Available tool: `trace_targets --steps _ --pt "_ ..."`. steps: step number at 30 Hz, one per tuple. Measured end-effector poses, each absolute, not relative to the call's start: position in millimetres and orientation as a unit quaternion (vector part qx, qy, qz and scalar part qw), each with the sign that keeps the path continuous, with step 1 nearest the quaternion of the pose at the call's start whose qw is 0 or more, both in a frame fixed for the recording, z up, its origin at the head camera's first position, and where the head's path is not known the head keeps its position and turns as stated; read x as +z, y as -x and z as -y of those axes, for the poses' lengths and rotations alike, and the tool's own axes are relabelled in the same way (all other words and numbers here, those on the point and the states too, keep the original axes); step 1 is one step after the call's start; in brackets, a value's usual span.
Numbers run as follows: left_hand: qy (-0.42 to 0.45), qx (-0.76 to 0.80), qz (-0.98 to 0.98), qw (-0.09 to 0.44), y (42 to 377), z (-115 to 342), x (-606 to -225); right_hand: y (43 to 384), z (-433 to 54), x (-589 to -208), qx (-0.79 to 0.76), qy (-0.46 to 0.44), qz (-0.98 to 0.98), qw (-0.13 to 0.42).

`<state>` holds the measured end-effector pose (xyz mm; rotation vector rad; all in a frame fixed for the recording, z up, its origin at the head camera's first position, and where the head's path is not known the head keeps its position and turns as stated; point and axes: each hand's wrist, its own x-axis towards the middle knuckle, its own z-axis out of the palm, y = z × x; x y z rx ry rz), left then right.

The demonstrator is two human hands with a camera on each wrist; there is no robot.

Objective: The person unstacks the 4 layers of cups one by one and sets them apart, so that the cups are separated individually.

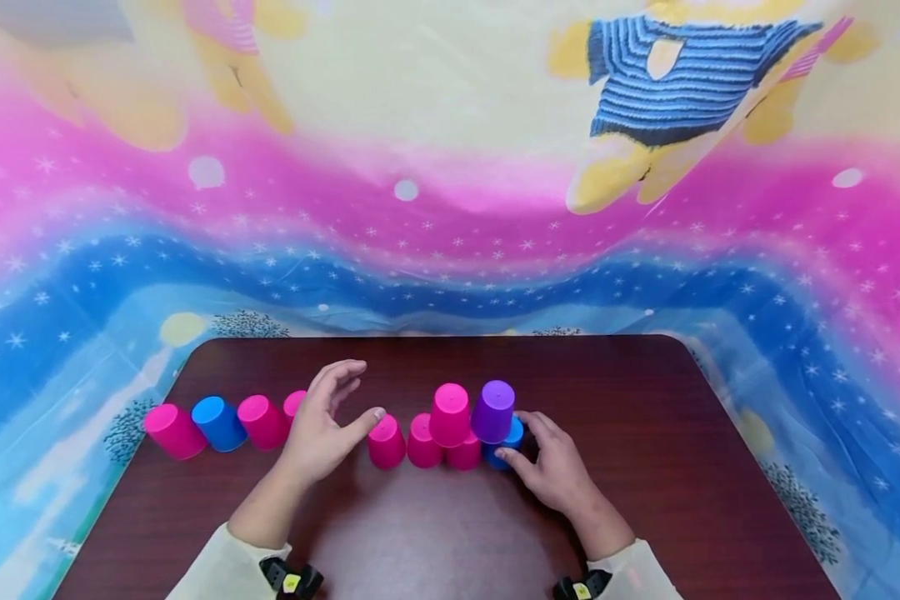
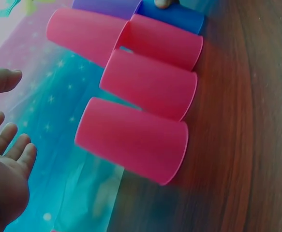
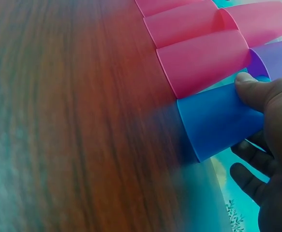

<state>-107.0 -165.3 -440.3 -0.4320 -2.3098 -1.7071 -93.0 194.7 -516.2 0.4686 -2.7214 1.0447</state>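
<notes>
Cups number seven pink, two blue, one purple, left grip spread, right grip pinching a blue cup.

left hand near four pink cups, purple cup and blue cup beyond

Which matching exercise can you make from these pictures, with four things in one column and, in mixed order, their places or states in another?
Things
1. Purple tapered plastic cup
2. Bare left hand
3. Bare right hand
4. Brown wood-grained table

Places or states
A. Touching a blue tapered plastic cup
B. Under the cups
C. Near the cups, holding nothing
D. Upper row, beside a pink tapered plastic cup

Pairs: 1-D; 2-C; 3-A; 4-B
</notes>
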Motion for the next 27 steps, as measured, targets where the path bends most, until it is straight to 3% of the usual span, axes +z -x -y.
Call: trace_targets --steps 27 --pt "0.196 -0.544 0.814 0.047 107.6 101.4 -445.5 93.6 -195.7 -515.7 0.359 -0.155 0.916 0.086"
